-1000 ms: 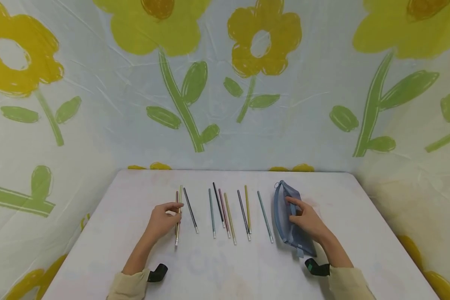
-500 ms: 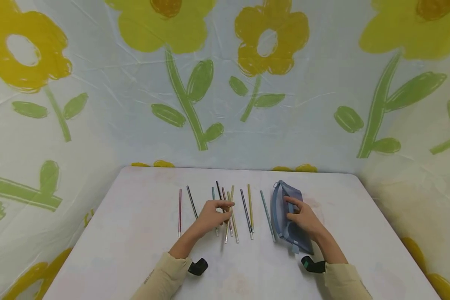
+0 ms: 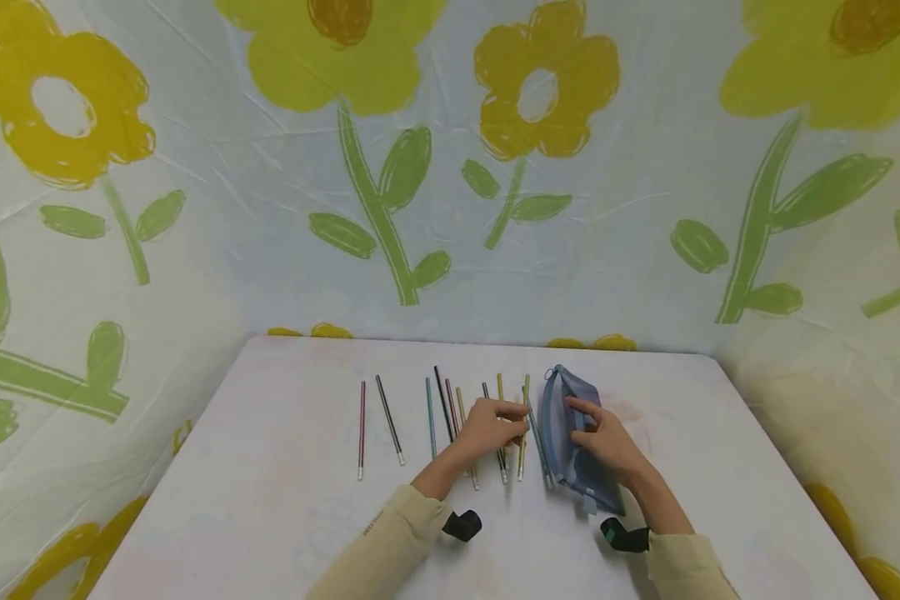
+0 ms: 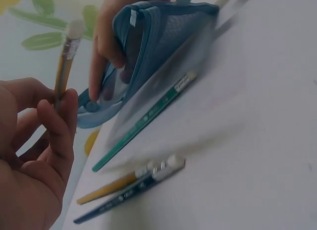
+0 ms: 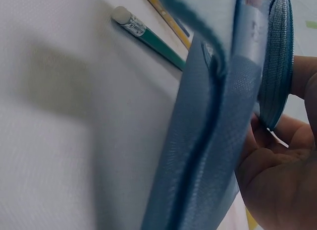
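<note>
My left hand (image 3: 491,429) pinches a yellow pencil (image 4: 63,66) between thumb and fingers, its white eraser end upward in the left wrist view. It hovers just left of a blue mesh pencil case (image 3: 598,483). The case's zipper is undone, so its mouth gapes toward the left hand. Gripping the case by its zipped edge, my right hand (image 3: 607,437) has fingers reaching inside the opening. Beside the case lies a green pencil (image 4: 146,118). Below the left hand are another yellow pencil (image 4: 109,188) and a dark blue pencil (image 4: 124,198).
Farther left on the white table (image 3: 270,467) lie a red pencil (image 3: 362,429), a dark pencil (image 3: 390,421) and a teal pencil (image 3: 431,417). Several more are partly covered by the left hand and forearm. A flower-printed cloth (image 3: 450,325) rises behind the table.
My left hand has picked up the yellow pencil from beside the red one and carried it right, across the row, to the pencil case. The right hand keeps its grip on the case.
</note>
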{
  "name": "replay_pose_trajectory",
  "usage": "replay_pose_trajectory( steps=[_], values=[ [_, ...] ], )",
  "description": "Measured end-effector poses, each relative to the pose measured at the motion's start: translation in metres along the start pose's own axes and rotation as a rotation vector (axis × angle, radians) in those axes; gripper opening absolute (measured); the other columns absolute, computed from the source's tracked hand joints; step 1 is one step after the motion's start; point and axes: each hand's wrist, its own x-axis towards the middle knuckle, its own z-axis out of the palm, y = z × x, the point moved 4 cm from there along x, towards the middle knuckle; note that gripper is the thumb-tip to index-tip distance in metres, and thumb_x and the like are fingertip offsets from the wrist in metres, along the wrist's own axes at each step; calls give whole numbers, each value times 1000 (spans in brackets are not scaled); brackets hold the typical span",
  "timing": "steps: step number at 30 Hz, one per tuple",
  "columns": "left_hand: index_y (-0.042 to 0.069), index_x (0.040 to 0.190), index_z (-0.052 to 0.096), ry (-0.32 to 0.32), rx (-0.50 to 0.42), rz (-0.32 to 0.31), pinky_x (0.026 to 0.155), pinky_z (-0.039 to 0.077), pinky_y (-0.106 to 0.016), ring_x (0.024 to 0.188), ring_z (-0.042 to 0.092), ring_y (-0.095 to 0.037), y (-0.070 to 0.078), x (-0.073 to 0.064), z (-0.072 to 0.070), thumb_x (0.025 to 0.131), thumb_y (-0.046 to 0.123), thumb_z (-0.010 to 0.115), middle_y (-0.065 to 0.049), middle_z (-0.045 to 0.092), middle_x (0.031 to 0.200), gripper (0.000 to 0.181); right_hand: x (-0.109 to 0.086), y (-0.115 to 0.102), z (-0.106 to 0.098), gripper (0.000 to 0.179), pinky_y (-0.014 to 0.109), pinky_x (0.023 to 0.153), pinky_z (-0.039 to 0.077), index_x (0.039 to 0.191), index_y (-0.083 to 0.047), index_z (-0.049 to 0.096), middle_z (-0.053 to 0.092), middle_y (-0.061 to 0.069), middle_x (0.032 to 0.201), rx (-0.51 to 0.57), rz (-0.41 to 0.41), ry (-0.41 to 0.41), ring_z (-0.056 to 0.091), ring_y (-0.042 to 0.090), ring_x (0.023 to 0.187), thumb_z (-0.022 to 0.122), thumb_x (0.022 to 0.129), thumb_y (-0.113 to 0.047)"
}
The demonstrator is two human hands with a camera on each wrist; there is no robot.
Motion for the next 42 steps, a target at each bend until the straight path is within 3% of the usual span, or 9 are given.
replay_pose_trajectory(
  steps=[4,13,18,26,33,38,42],
  values=[
    [4,115,72,3,-8,-34,60,55,-29,66,66,-12,2,5,14,91,11,68,-1,72,87,25,-2,0,2,65,55,100,35,147,2,36,30,27,150,6,11,-14,35,47,130,56,86,2],
    [2,99,77,17,-44,-43,57,54,-25,61,66,-13,5,12,39,87,10,73,0,70,71,15,-4,2,-3,64,44,93,40,146,2,39,33,25,149,-20,1,5,39,45,129,57,85,3],
    [6,92,79,62,20,-35,55,51,-25,61,66,-14,3,23,40,85,11,75,2,68,65,9,-4,2,-4,63,42,93,40,145,2,40,34,25,149,-26,-2,3,39,45,129,57,85,2],
    [9,86,80,14,94,-59,53,48,-21,59,64,-9,2,36,40,82,12,78,5,68,64,5,-5,1,-3,63,41,88,42,145,1,40,33,25,149,-32,5,0,39,46,128,58,85,2],
    [7,89,79,-23,131,-26,54,48,-21,57,63,-9,8,42,42,84,10,76,5,67,61,7,-7,-7,-3,63,41,88,44,146,0,40,30,26,151,-34,36,6,44,44,125,57,85,2],
    [9,87,80,14,166,-17,56,50,-21,58,64,-9,12,48,39,84,11,76,6,67,62,5,-10,-21,1,62,35,78,47,144,2,42,40,28,142,-67,2,9,55,33,103,59,84,3],
    [8,85,79,30,158,-54,56,53,-23,58,65,-9,11,50,39,83,11,77,6,68,63,4,-11,-27,4,65,31,68,45,143,2,43,47,25,135,-94,-15,39,55,25,89,61,81,5]
  ],
)
